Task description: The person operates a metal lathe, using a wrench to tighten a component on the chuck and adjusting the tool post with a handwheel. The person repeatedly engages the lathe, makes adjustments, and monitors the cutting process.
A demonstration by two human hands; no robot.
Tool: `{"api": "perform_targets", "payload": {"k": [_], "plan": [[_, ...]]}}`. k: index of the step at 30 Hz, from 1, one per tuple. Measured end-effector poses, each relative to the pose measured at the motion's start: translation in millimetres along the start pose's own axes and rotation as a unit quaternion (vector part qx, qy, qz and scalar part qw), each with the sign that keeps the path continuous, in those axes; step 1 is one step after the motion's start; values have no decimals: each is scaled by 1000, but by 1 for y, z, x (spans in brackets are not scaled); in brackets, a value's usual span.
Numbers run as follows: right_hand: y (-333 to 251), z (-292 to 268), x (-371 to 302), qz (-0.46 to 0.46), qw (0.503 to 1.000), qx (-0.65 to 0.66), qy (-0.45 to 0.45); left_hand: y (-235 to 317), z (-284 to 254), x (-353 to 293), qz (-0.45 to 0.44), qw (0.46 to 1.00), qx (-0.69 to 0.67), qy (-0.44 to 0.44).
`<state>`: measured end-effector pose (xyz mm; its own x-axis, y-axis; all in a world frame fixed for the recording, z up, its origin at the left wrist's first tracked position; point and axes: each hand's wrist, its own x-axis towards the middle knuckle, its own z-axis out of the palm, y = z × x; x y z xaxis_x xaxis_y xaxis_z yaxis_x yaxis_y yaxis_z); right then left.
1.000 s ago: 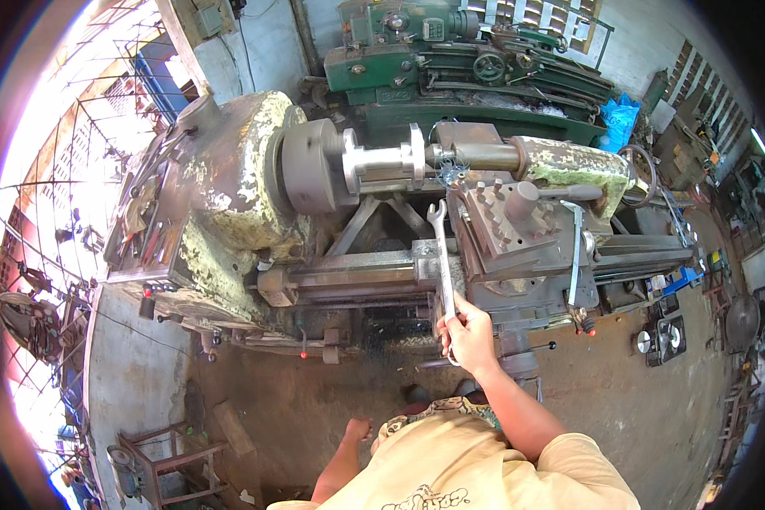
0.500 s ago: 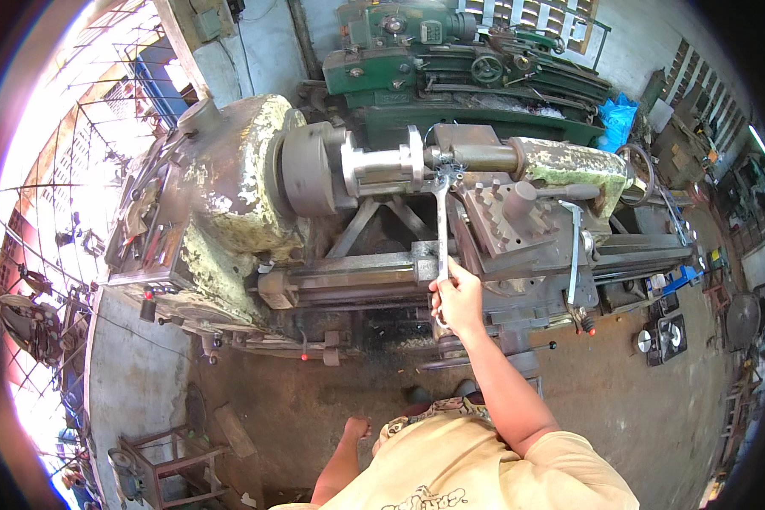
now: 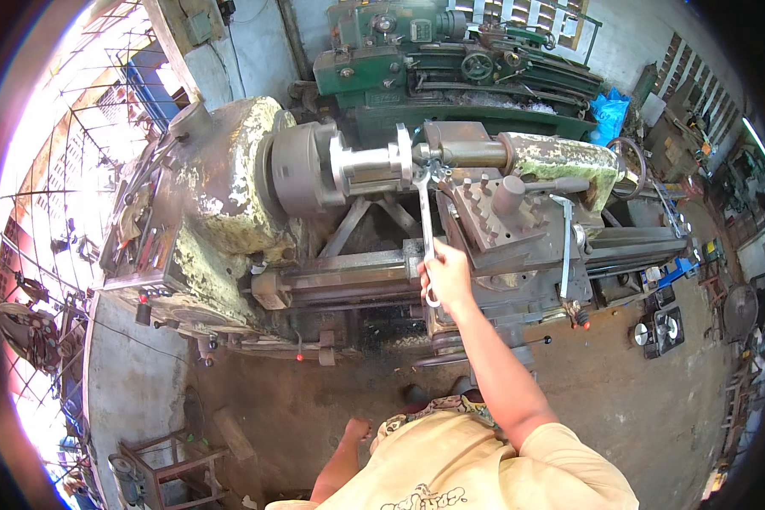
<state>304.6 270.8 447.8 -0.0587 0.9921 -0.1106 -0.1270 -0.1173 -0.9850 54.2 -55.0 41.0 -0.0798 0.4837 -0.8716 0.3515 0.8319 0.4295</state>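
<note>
1. Wrench (image 3: pixel 426 225) points from near to far across the lathe bed (image 3: pixel 340 279), its far open head just beside the right flange of the workpiece (image 3: pixel 374 166); I cannot tell whether the 2 touch.
2. Right hand (image 3: pixel 447 276) grasps the wrench around the near part of its shank, fingers wrapped, with the ring end showing below the fist.
3. Left hand (image 3: pixel 359 427) hangs low at the near side, well apart from the lathe; its fingers look curled, but I cannot tell whether they grasp anything.
4. The silver workpiece, with 2 flanges, sits between the chuck (image 3: pixel 297 170) on the left and the tailstock (image 3: pixel 561 159) on the right.
5. Just right of the wrench is the toolpost (image 3: pixel 508 197), with bolts around its top.
6. Right of the toolpost, a silver measuring tool (image 3: pixel 567 246) lies lengthwise from far to near.
7. On the far side stands a green lathe (image 3: pixel 370 72), with a blue bag (image 3: pixel 609 117) near its right end.
8. At near left stands a stool (image 3: pixel 176 461).
</note>
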Motion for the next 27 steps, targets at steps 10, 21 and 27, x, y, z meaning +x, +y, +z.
{"api": "perform_targets", "payload": {"k": [10, 21, 27], "plan": [[47, -14, 1, 113, 993, -14, -25, -13, 3, 0, 17, 991, 132, 9], [94, 29, -43, 181, 976, -33, -114, 12, -2, 6, -30, 998, -37, 41], [80, 40, -74, 75, 997, 28, 24, 10, -4, 10, 43, 998, 24, 40]]}}
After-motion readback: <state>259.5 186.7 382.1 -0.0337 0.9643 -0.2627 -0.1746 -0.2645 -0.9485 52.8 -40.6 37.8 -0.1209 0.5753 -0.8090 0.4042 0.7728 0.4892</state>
